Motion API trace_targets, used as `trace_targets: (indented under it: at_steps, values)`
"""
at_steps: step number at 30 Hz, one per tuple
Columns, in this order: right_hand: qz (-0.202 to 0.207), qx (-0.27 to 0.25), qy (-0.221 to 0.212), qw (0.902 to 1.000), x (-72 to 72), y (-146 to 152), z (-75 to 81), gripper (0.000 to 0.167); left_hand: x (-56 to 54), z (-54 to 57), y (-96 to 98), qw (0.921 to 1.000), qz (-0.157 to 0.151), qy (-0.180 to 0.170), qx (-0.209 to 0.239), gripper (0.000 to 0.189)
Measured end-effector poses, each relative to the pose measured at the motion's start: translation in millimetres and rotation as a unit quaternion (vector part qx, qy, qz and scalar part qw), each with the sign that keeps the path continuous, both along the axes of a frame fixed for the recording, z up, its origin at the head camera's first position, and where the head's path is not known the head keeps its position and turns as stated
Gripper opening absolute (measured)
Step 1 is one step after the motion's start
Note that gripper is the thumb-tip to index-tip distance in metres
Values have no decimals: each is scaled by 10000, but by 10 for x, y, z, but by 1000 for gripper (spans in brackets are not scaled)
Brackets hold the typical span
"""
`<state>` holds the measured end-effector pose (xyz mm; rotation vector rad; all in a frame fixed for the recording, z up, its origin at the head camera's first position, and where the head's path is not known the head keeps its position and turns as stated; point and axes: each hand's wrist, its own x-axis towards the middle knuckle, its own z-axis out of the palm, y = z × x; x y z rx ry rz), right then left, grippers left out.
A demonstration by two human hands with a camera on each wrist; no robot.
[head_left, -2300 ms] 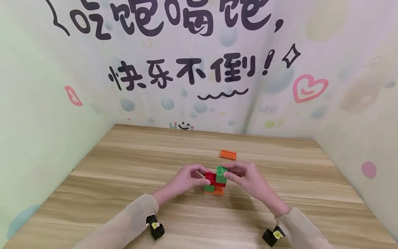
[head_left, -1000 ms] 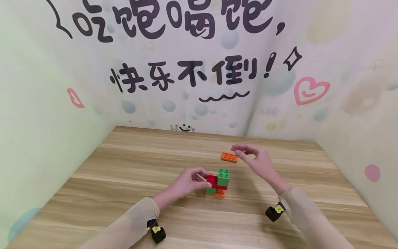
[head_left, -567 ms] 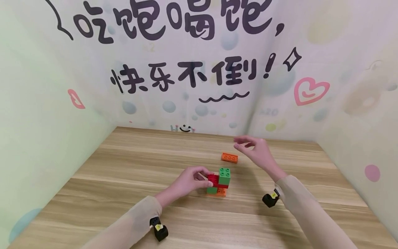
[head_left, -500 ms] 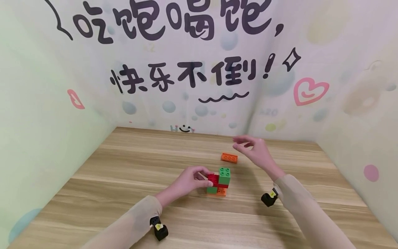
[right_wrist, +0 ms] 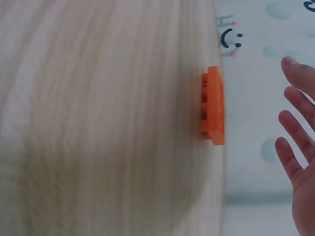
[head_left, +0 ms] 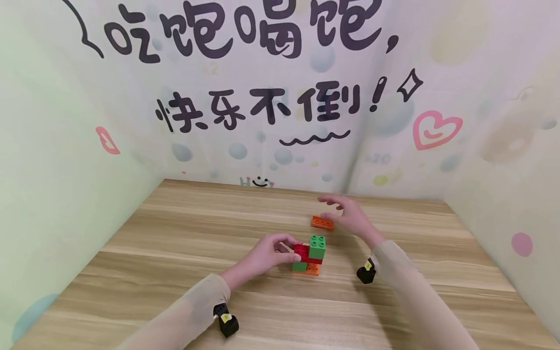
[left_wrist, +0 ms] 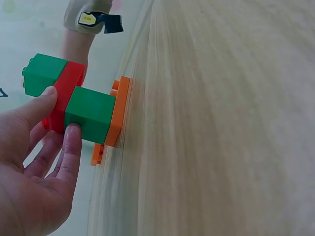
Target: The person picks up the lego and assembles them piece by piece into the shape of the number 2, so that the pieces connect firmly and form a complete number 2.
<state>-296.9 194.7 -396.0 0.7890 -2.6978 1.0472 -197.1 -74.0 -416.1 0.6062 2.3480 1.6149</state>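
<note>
Stack of toy bricks (head_left: pixel 309 256) at the tips of the left hand (head_left: pixel 267 253), which pinches the red brick (left_wrist: pixel 66 103) between thumb and fingers. Below this grip, a green brick (left_wrist: pixel 91 114) sits on an orange base plate (left_wrist: pixel 118 110); above it, toward the right of the hand, stands an upper green brick (head_left: pixel 317 249). The right hand (head_left: pixel 348 215) is spread, its fingers slightly bent around nothing. Below and left of its thumb, a loose orange plate (head_left: pixel 322 223) lies studs-down on the tabletop (head_left: pixel 197 214).
</note>
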Motion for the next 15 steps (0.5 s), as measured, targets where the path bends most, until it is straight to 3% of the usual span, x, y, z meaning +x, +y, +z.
trace_targets:
  at_steps: [15]
  values:
    - [219,269,-118,9993,-149,-75,-184,51,6,11,1,10000,-15,-69,41,28]
